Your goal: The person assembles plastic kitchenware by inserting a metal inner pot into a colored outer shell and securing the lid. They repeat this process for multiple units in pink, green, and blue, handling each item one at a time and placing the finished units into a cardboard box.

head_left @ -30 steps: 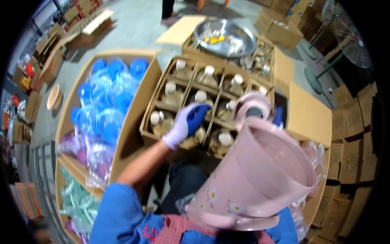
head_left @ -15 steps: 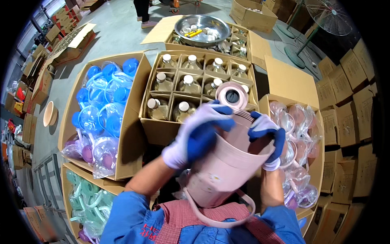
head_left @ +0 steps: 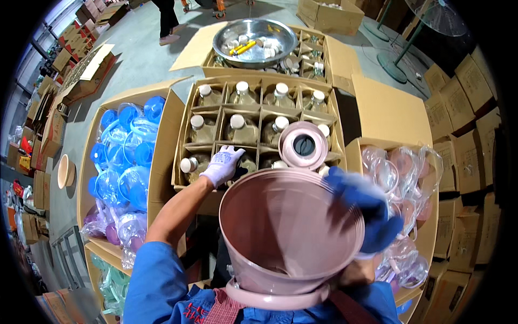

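Observation:
A wide pink thermos shell [head_left: 280, 216] stands against my body, its round mouth facing up and its pink handle [head_left: 278, 297] on the near side. My left hand [head_left: 224, 164], in a white glove with a blue palm, is closed over the neck of a glass bottle in the near row of a divided carton; the hand hides its cap. At the shell's right rim is my right hand [head_left: 361, 210], gloved too and smeared by motion. Its fingers cannot be made out. On the bottles beyond the rim lies a pink collar piece [head_left: 304, 144] with a dark centre.
The divided carton [head_left: 181, 127] holds several white-capped bottles. Behind it, a steel basin [head_left: 253, 40] with white caps and yellow tools rests on another carton. Cartons of bagged blue parts [head_left: 127, 151] and pink parts [head_left: 402, 173] flank me. A standing fan [head_left: 391, 67] is at far right.
My left hand has left the shell and reached into the bottle carton. The shell has tipped upright, showing its inside. My right hand has shifted along its rim, and the head view has shifted.

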